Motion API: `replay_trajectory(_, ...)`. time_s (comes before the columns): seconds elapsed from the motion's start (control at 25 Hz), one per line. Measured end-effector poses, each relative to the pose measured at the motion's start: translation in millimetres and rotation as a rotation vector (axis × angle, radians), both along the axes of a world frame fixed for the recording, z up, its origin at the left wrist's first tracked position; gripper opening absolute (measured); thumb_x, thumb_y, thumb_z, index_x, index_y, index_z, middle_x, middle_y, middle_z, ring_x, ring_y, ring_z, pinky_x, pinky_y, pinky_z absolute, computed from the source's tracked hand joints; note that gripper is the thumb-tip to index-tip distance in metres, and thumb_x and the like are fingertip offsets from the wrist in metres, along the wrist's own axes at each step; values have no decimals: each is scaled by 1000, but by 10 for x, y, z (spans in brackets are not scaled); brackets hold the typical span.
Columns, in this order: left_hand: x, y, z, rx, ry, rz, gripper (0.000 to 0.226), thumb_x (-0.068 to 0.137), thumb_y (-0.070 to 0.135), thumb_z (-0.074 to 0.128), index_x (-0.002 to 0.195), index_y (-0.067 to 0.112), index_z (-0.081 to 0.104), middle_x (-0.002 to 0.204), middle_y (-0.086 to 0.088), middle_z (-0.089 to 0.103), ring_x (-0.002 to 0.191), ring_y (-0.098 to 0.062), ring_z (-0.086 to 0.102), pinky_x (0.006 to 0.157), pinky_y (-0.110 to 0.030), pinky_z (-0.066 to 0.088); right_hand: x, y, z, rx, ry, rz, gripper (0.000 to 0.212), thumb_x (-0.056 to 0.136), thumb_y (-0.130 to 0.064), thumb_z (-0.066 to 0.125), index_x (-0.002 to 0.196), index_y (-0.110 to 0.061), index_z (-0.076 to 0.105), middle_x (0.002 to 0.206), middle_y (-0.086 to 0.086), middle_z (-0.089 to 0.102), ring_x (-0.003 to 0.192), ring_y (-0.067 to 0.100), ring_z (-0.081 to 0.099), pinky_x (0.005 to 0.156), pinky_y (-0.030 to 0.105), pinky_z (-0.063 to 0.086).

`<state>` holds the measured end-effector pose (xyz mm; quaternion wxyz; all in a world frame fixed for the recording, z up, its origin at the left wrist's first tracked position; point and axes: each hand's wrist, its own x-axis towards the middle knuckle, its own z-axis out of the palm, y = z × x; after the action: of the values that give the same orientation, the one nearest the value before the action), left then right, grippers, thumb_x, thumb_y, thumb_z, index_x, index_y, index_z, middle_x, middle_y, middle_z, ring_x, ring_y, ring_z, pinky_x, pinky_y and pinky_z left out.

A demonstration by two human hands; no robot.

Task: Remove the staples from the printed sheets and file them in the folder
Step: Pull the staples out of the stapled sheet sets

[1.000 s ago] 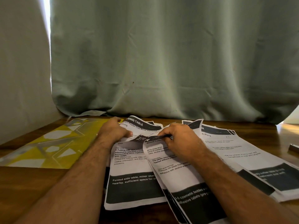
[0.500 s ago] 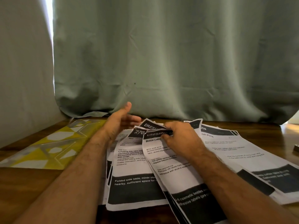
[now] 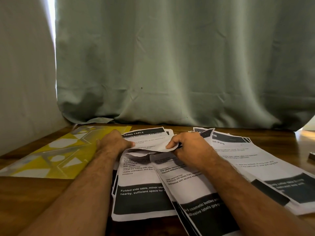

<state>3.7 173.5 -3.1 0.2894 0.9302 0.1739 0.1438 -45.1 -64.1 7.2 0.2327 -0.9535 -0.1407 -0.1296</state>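
Both hands work at the far end of the printed sheets [image 3: 144, 176], which lie fanned across the middle of the wooden tabletop [image 3: 25, 198] in overlapping bundles, their black footer bands toward the near edge. The left hand [image 3: 113, 143] has its fingers curled onto the top of the left bundle, the thumb pressing the paper where it crumples upward. The right hand [image 3: 188, 149] is closed in a pinch, thumb and fingers gripping a lifted, folded-back sheet corner [image 3: 158, 147] between the two hands. A thin dark object shows at the right fingertips; I cannot tell what it is. No staple can be made out at this size.

A further bundle [image 3: 252, 160] spreads toward the right edge, partly under the right forearm. The folder [image 3: 56, 157], yellow with grey and white shapes, lies flat and closed along the left side of the tabletop, just beside the left hand. A small dark object [image 3: 311, 156] sits at the right edge. A grey-green curtain [image 3: 170, 65] hangs down to the far edge.
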Motion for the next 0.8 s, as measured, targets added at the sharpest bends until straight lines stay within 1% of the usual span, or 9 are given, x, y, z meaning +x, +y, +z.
replay_trajectory(0.08,-5,-6,25,-66,-150,54,43,83,29,81,118,16,59,115,-9,65,110,-30,61,91,-41,50,1,7,-1,4,-3,2,23,90,-17,69,102,-37,73,114,-12,68,105,9,59,101,35,51)
replay_trajectory(0.12,2,11,39,-117,-235,61,36,85,23,79,118,18,64,115,-8,69,105,-28,64,85,-39,51,2,9,1,1,-8,5,23,91,-17,68,103,-36,72,113,-12,68,105,8,59,100,34,51)
replay_trajectory(0.2,40,43,42,-185,-320,39,10,87,20,77,93,23,69,101,-3,75,88,-20,68,77,-36,54,-7,4,12,-13,-39,28,20,93,-20,65,105,-34,71,112,-12,68,102,7,59,98,32,52)
replay_trajectory(0.24,53,39,36,-218,-330,25,9,88,22,75,85,23,68,95,-1,75,82,-18,68,75,-35,56,-16,4,18,-16,-70,41,19,94,-22,63,107,-34,70,111,-12,67,101,8,59,97,32,52)
replay_trajectory(0.32,71,0,41,-337,-392,-16,6,92,24,71,88,21,67,90,1,74,78,-16,69,69,-34,57,-29,13,26,-12,-156,52,17,95,-29,61,110,-34,69,110,-10,64,102,11,59,95,32,51)
replay_trajectory(0.4,45,-66,102,-434,-528,-57,8,96,24,66,99,17,66,92,1,73,77,-13,69,59,-27,51,-12,31,27,-3,-245,44,21,95,-33,59,114,-31,68,111,-8,63,103,14,58,95,34,49)
replay_trajectory(0.48,-18,-120,185,-485,-656,-104,11,98,24,63,104,15,67,92,2,73,77,-9,70,56,-21,50,14,51,25,2,-275,26,22,95,-34,59,115,-28,68,112,-5,64,103,16,58,95,36,50)
replay_trajectory(0.64,-159,-254,292,-227,-843,-184,17,100,26,61,110,17,70,89,5,71,74,-8,69,60,-22,57,80,74,15,9,-258,14,22,96,-33,59,115,-27,68,114,-3,64,105,18,58,97,38,50)
replay_trajectory(0.8,-321,-379,438,-191,-1187,-127,19,99,21,62,110,9,73,91,7,68,77,-8,64,64,-1,45,116,53,25,32,-249,-19,23,95,-32,58,115,-27,68,110,-2,64,104,20,59,94,35,50)
